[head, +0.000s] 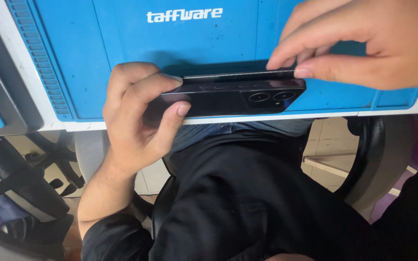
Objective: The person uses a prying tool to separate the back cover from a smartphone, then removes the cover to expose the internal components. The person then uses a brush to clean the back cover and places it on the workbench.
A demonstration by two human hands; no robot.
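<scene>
The blue mat (170, 48) covers the bench, and the black phone (233, 96) is held on its edge just over the near rim of the mat, above the person's lap. The left hand (141, 111) grasps the phone's left end, and the right hand (359, 43) pinches a thin panel (238, 75) along its top edge. If the pinch pulls too hard the panel may bend or crack, and if the left hand loosens, the phone may slip off the rim.

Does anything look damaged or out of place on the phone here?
Yes. The black phone has a gap along its top edge; its back looks lifted from the body. The right hand pinches there; the left hand holds the other end.
</scene>
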